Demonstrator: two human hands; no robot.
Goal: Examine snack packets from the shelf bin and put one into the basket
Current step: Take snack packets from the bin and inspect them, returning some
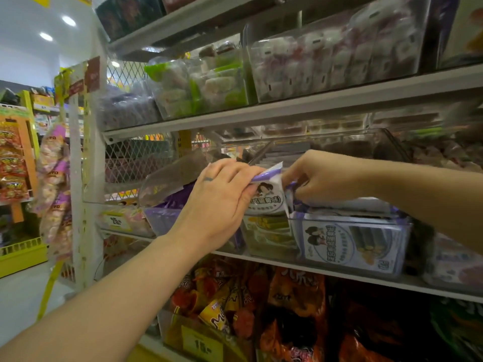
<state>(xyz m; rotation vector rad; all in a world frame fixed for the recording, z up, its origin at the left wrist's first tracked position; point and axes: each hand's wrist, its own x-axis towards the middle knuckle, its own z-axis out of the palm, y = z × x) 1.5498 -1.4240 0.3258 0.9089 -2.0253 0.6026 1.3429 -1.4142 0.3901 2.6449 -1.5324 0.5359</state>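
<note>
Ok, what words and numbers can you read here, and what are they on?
"15" on the bottom price tag.
"25", probably, on the left price tag.
"Mo", then cut off, on the yellow bag.
The held purple packet has Chinese print, too blurred to read.
The bin packets have Chinese print, also too blurred.

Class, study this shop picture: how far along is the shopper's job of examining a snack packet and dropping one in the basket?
Done: one purple-and-white snack packet is up out of the clear shelf bin. In hand: the left hand and right hand both pinch it, printed face toward the camera. Left: putting it into the basket, which isn't in view.
</note>
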